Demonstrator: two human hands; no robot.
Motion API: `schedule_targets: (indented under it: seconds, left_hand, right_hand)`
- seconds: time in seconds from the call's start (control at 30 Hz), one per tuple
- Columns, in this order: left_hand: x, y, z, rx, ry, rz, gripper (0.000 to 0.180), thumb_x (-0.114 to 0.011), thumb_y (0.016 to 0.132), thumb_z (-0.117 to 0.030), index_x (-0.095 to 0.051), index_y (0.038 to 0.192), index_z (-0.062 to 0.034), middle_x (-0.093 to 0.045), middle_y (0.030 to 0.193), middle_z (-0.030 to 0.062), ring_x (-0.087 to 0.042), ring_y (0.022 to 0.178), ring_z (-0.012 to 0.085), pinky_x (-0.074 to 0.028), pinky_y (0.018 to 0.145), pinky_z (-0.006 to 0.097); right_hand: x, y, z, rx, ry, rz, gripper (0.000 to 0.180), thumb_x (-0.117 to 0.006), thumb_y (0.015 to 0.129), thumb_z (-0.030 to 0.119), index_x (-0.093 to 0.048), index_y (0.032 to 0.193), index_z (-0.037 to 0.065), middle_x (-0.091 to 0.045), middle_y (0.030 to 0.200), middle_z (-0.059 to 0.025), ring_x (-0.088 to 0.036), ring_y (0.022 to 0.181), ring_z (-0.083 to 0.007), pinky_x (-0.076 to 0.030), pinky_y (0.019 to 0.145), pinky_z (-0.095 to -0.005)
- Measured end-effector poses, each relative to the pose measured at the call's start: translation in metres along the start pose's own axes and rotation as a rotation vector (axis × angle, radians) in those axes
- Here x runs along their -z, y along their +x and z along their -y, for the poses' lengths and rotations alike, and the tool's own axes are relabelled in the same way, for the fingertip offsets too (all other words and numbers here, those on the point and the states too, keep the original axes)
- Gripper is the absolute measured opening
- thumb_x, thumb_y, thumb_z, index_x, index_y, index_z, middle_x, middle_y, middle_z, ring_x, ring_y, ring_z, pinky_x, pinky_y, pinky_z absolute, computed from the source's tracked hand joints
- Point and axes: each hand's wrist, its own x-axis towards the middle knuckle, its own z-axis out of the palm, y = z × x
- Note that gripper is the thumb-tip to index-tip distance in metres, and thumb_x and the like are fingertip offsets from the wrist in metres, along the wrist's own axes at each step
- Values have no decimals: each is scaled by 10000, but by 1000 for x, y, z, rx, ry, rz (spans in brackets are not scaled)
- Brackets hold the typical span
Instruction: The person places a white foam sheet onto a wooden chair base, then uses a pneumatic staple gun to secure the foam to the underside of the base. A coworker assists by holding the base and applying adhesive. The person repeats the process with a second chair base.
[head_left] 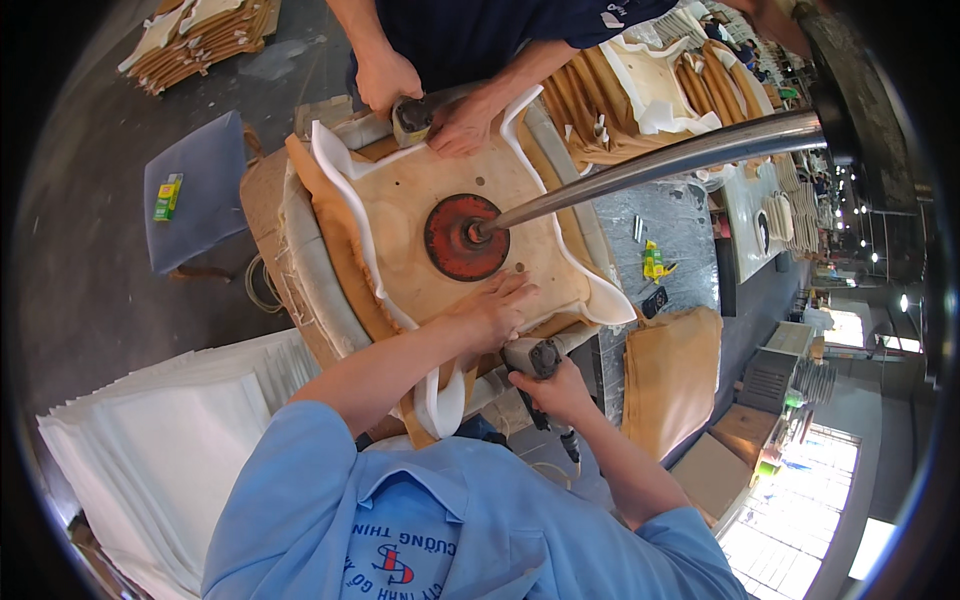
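A plywood seat panel (pixel 400 190) lies on a padded stand, edged by white foam (pixel 355 215) and tan cover material (pixel 340 240). A red round press disc (pixel 450 240) on a steel rod bears on its middle. My left hand (pixel 492 315) lies over the panel's near edge, fingers stretched onto the wood. Close beside it, my right hand (pixel 560 392) grips an air staple gun (pixel 533 357), its nose at that edge and a hose fitting below. Opposite, a co-worker in dark clothing holds another staple gun (pixel 411 120) at the far edge, other hand pressing there.
The steel rod (pixel 660 165) slants across to the upper right. White sheets (pixel 170 420) are stacked at lower left. A blue-covered stool (pixel 195 190) bears a small green-yellow box. On the right table (pixel 660 220) lie a yellow-green packet and tan sheets (pixel 670 370). More covered panels stand behind.
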Motion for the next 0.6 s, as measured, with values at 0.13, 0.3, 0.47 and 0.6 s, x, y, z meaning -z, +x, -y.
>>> schedule_targets:
  seconds: [0.13, 0.3, 0.47, 0.6]
  left_hand:
    - [1, 1, -1, 0, 13, 22, 177, -752, 966, -197, -807, 931, -33, -401, 1702, 186, -197, 1675, 420, -161, 1367, 591]
    - [-2, -1, 3, 28, -55, -22, 155, -720, 972, -159, -793, 1009, -27, -457, 1660, 201, -252, 1658, 392, -197, 1359, 550]
    - [21, 2, 2, 112, -165, 38, 184, -673, 983, -146, -752, 1071, -5, -678, 1396, 194, -560, 1423, 401, -458, 1174, 501]
    - [38, -35, -90, 375, -201, 248, 235, -662, 992, -189, -741, 1107, 1, -754, 1145, 232, -712, 1095, 443, -562, 975, 523]
  right_hand:
    - [-12, 3, -14, 103, 9, -104, 430, -876, 897, 356, -742, 1067, -16, -740, 769, -92, -714, 616, -164, -569, 599, -356]
    - [-8, -26, -25, -19, 193, -91, 258, -847, 950, 231, -716, 1016, 19, -691, 716, -38, -651, 592, -139, -518, 566, -333]
    - [-18, -57, -58, 96, 355, -179, 349, -863, 944, 233, -727, 1166, 0, -715, 788, -35, -674, 628, -118, -537, 577, -312]
    - [-38, -79, -106, 73, 550, -342, 521, -868, 939, 159, -670, 1394, 1, -726, 868, -28, -668, 672, -108, -530, 599, -297]
